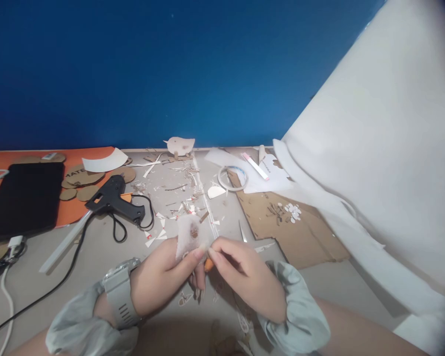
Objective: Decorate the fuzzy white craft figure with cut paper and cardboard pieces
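My left hand (163,279), with a grey watch on its wrist, pinches a small piece of thin white paper (188,235) and holds it upright above the table. My right hand (244,279) is closed just to its right, fingertips touching the paper's lower edge, with a small orange thing (208,265) showing between its fingers. Both hands meet near the table's front middle, over scattered cardboard scraps (181,198).
A black glue gun (114,200) with its cord lies at the left, beside a black tablet (22,200) on an orange mat. A tape roll (233,178), a brown cardboard sheet (292,227), and a large white sheet (385,173) at the right. Blue wall behind.
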A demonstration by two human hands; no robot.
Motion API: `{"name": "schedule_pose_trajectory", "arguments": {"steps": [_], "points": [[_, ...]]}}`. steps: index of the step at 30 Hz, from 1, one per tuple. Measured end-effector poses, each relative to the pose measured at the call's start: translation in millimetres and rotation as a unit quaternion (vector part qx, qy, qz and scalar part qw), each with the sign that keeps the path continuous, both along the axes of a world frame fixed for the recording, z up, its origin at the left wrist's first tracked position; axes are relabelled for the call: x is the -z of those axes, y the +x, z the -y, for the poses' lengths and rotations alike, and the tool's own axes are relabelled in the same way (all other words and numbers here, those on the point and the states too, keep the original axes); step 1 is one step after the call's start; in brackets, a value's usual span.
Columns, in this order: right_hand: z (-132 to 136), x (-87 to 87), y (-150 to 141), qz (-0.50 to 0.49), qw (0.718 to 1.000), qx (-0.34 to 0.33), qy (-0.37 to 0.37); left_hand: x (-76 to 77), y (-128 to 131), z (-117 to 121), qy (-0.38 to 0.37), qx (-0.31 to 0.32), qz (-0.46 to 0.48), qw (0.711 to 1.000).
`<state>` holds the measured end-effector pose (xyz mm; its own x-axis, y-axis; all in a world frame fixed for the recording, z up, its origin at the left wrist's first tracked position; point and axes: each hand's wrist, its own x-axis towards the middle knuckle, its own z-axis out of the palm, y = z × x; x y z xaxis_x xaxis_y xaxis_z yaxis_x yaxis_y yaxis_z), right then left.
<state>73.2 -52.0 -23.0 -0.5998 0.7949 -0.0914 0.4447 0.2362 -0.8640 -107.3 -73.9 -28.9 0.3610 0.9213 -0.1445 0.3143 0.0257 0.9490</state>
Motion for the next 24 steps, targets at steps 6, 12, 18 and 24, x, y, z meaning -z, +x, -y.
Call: {"name": "schedule_pose_trajectory", "arguments": {"steps": [6,12,18,24], "points": [[1.7,1.5,-0.4,0.001,1.000,0.003,0.013,0.7,1.7,1.2,0.003,-0.006,0.005,1.000],[2.2,1.2,-1.5,-0.019,1.000,0.008,0.003,3.4,0.8,1.9,0.005,-0.009,0.003,1.000],[1.3,2.1,-2.0,-0.018,1.000,0.020,-0.003,3.1,1.1,1.6,0.000,-0.008,0.003,1.000],[1.6,2.7,-1.0,0.010,0.999,0.007,0.034,4.1,1.4,1.0,0.010,-0.011,0.015,1.000]]}}
